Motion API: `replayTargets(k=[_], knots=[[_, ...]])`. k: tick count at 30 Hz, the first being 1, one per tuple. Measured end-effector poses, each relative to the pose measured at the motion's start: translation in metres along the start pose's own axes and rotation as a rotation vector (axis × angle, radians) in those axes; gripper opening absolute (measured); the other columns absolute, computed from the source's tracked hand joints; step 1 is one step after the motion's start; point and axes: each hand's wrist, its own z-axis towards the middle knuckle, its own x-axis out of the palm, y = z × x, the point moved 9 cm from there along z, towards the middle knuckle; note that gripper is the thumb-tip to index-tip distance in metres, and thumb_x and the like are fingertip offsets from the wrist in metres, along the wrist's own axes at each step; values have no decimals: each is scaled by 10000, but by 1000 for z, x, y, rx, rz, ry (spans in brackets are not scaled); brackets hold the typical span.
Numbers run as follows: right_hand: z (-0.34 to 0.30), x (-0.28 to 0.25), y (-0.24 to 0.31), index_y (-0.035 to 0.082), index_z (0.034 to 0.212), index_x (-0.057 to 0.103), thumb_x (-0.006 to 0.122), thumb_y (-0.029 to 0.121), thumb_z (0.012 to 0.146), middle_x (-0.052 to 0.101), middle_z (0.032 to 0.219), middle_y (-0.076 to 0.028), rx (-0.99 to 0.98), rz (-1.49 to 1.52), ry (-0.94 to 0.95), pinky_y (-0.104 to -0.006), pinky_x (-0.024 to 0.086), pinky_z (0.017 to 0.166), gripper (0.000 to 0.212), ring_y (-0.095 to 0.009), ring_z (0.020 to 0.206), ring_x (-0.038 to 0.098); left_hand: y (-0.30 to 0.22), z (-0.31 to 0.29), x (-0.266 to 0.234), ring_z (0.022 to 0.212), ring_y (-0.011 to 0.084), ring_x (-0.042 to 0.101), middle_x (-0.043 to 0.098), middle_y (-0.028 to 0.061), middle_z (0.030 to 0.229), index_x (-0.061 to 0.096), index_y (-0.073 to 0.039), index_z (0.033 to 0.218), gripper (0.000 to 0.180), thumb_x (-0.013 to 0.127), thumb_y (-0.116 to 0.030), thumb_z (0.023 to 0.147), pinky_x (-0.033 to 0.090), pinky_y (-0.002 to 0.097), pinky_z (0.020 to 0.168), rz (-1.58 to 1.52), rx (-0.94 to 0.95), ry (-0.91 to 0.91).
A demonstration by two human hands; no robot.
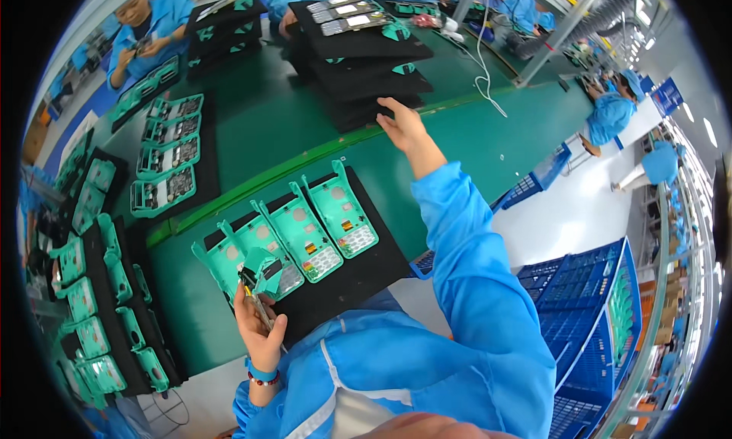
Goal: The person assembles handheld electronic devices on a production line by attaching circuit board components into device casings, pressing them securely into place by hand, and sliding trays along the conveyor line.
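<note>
My left hand (261, 334) is closed around a slim metallic tool (259, 308) with a yellow part; its exact kind is unclear. At the tool's upper end is a small green plastic piece (267, 273) with a dark patch, over one of the green plastic housings (292, 229). Several such housings, with keypad-like white grids, lie in a row on a black foam sheet (362, 283) in front of me. My right hand (402, 128) reaches forward with fingers apart, beside a stack of black foam sheets (366, 80). Whether its fingertips touch the stack, I cannot tell.
Green housings with circuit boards (169, 151) sit on another black sheet at left. More loaded sheets (95, 317) are stacked at far left. A green strip (305, 158) crosses the green table. Blue crates (579, 309) stand at right. Co-workers (152, 27) sit across the table.
</note>
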Motion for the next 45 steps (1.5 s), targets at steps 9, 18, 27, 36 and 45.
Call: replayTargets(k=[9, 18, 27, 36, 45], knots=[[19, -12, 1, 35, 1035, 624, 748, 266, 855, 523, 763, -27, 87, -372, -83, -277, 490, 608, 318, -158, 645, 533, 5, -1, 1, 887, 123, 480, 501, 72, 1131, 220, -68, 1540, 942, 745, -25, 759, 434, 238, 726, 43, -14, 11], [49, -3, -6, -3, 1216, 554, 563, 163, 981, 571, 1177, -118, 107, -4, -36, -353, 607, 610, 288, -330, 824, 699, 0, 1, 0, 890, 128, 496, 511, 83, 1129, 213, -58, 1543, 935, 750, -54, 779, 435, 243, 747, 85, 62, 24], [28, -41, 22, -55, 1191, 539, 535, 107, 985, 614, 1093, -134, -93, -43, -91, -362, 622, 682, 263, -322, 766, 698, 8, -5, -13, 879, 138, 497, 531, 115, 1138, 243, -80, 1533, 881, 744, -114, 809, 434, 252, 714, 13, 88, 11], [-45, -148, 56, -49, 1137, 535, 489, 116, 1000, 623, 1048, -154, -141, -131, -121, -358, 573, 708, 220, -282, 732, 661, 5, -2, -13, 811, 143, 513, 533, 116, 1106, 315, -12, 1474, 803, 728, -180, 806, 435, 258, 690, -16, 108, -51], [-130, -210, 55, -23, 1182, 549, 477, 138, 1019, 656, 1012, -139, -114, -159, -113, -323, 535, 752, 240, -227, 802, 638, 3, -5, -6, 839, 141, 513, 535, 135, 1122, 229, -83, 1541, 880, 718, -64, 809, 450, 248, 692, -105, 74, 35]])
